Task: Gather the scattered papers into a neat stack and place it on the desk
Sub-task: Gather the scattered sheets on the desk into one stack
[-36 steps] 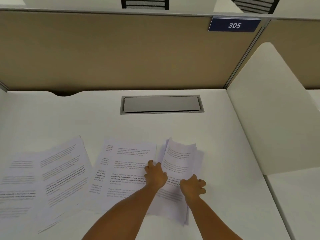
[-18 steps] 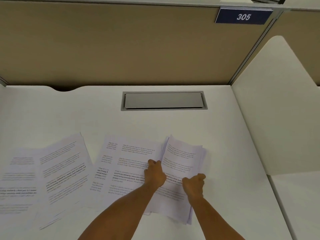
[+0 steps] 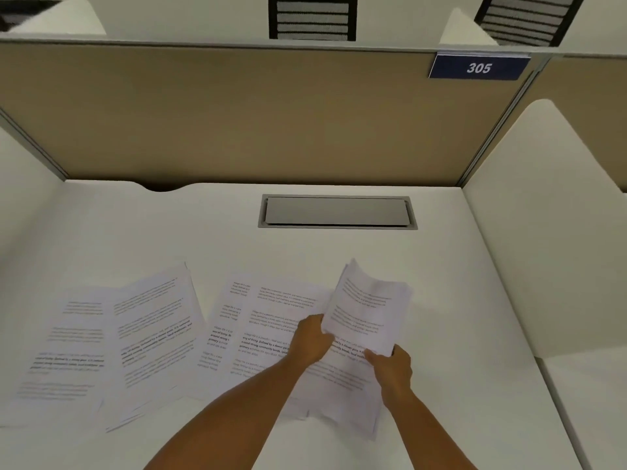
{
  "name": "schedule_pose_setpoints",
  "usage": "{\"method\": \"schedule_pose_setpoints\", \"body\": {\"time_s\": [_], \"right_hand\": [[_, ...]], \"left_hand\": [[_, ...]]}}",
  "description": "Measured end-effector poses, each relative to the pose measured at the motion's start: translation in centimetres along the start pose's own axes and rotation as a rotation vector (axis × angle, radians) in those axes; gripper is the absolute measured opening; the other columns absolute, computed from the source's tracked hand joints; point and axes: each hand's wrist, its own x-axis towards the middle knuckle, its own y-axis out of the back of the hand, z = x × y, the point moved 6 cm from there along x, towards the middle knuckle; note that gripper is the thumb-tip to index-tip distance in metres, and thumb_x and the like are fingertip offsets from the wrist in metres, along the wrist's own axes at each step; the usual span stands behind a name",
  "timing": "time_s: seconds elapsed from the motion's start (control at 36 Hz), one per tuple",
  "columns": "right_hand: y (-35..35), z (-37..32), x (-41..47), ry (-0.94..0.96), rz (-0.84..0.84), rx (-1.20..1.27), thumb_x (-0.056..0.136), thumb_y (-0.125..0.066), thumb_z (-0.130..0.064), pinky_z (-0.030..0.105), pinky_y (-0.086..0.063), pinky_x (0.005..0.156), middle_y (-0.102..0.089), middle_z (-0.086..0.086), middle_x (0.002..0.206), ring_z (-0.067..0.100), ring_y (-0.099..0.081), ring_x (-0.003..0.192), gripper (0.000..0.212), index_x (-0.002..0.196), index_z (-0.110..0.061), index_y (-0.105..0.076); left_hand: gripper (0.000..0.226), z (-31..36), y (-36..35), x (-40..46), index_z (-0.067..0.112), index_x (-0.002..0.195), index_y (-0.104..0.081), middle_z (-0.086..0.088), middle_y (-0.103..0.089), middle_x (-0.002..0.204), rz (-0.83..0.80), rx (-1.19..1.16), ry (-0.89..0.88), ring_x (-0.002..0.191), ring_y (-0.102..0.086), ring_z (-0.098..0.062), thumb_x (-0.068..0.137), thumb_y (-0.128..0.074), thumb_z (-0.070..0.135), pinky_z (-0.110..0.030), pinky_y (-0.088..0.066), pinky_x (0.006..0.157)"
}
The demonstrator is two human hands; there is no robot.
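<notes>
Gathering: both hands, left (image 3: 310,339) and right (image 3: 390,369), clamping raised sheaf (image 3: 368,310) above counter (image 3: 203,232); next, collecting loose sheets (image 3: 112,340) at 9 o'clock.

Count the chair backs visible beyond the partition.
2. One chair back stands at top centre behind the partition; the other is at top right, above the 305 sign. Both are cut off by the frame edge; others may be hidden.

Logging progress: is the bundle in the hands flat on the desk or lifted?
Lifted: the bundle curls up off the desk.
</notes>
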Motion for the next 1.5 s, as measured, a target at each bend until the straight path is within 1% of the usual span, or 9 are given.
{"method": "schedule_pose_setpoints", "body": {"time_s": [0.17,0.31,0.5,0.72,0.83,0.92,1.06,1.25,1.5], "right_hand": [[-2.5,-1.6,-1.0,0.064,-0.141,0.129,0.088,-0.074,-0.009,0.047,-0.056,0.095,-0.073,0.007,0.111,0.029,-0.070,0.102,0.034,0.122,-0.011,-0.066],[-5.4,-2.4,-1.8,0.081,-0.268,0.155,0.090,-0.072,-0.009,0.029,-0.058,0.073,-0.074,-0.002,0.101,0.018,-0.072,0.092,0.026,0.113,-0.021,-0.067],[-10.1,-2.3,-2.4,0.073,-0.335,0.033,0.089,-0.072,-0.007,0.042,-0.055,0.096,-0.073,0.006,0.111,0.025,-0.069,0.101,0.030,0.117,-0.014,-0.066],[-14.0,-2.1,-3.6,0.129,-0.245,-0.206,0.090,-0.068,-0.010,0.040,-0.055,0.095,-0.069,0.010,0.120,0.027,-0.066,0.105,0.035,0.125,-0.009,-0.062],[-15.1,-2.0,-3.7,0.160,-0.175,-0.350,0.092,-0.063,-0.010,0.029,-0.049,0.091,-0.063,0.015,0.130,0.027,-0.062,0.107,0.039,0.130,-0.004,-0.056],[-16.0,-1.6,-3.2,0.199,-0.119,-0.575,0.096,-0.061,-0.018,0.039,-0.041,0.106,-0.047,0.019,0.145,0.035,-0.045,0.131,0.051,0.142,-0.002,-0.046],[-16.3,-1.0,-2.8,0.140,0.017,-0.747,0.093,-0.065,-0.029,0.046,-0.046,0.100,-0.024,0.014,0.155,0.038,-0.029,0.134,0.054,0.142,-0.013,-0.047],[-16.8,-0.8,-2.3,0.103,0.025,-0.821,0.094,-0.061,-0.029,0.045,-0.036,0.110,-0.013,0.019,0.156,0.042,-0.030,0.133,0.053,0.142,-0.013,-0.043],[-17.1,-1.1,-1.9,0.050,-0.050,-0.687,0.089,-0.064,-0.013,0.047,-0.050,0.100,-0.030,0.021,0.145,0.040,-0.050,0.117,0.063,0.146,-0.013,-0.035]], "left_hand": [[0.035,-0.8,4.3,-1.0,0.016,0.123,-0.065,-0.002,-0.072,0.117,0.089,-0.082,-0.028,0.099,-0.069,-0.017,0.088,-0.067,0.019,-0.035,-0.058,0.089],[0.038,-3.2,7.6,-1.8,0.014,0.125,-0.064,-0.005,-0.070,0.121,0.128,-0.175,0.015,0.100,-0.067,-0.016,0.087,-0.069,0.012,-0.031,-0.056,0.088],[0.036,-7.8,10.9,-3.0,0.015,0.126,-0.062,-0.004,-0.069,0.120,0.216,-0.232,0.130,0.098,-0.065,-0.017,0.090,-0.065,0.015,-0.031,-0.055,0.085],[0.039,-11.7,11.7,-3.2,0.011,0.131,-0.058,-0.007,-0.066,0.128,0.250,-0.179,0.184,0.103,-0.060,-0.013,0.093,-0.061,0.010,-0.025,-0.048,0.087],[0.038,-12.9,11.1,-2.6,0.012,0.130,-0.057,-0.010,-0.060,0.132,0.235,-0.061,0.265,0.120,-0.058,-0.026,0.092,-0.060,0.016,-0.041,-0.050,0.102],[0.047,-13.4,11.3,-2.1,0.013,0.135,-0.053,-0.009,-0.042,0.147,0.264,0.118,0.352,0.131,-0.042,-0.033,0.091,-0.061,0.026,-0.048,-0.043,0.107],[0.054,-13.9,11.0,-1.5,0.020,0.143,-0.044,-0.008,-0.019,0.159,0.234,0.168,0.443,0.142,-0.023,-0.035,0.092,-0.059,0.032,-0.051,-0.036,0.111],[0.044,-14.2,11.2,-1.2,0.014,0.135,-0.052,-0.011,-0.021,0.150,0.256,0.088,0.439,0.132,-0.028,-0.034,0.093,-0.060,0.023,-0.045,-0.042,0.103],[0.047,-14.5,11.3,-1.1,0.015,0.136,-0.051,-0.015,-0.042,0.138,0.214,0.119,0.420,0.124,-0.046,-0.032,0.092,-0.060,0.028,-0.043,-0.045,0.104]]}}
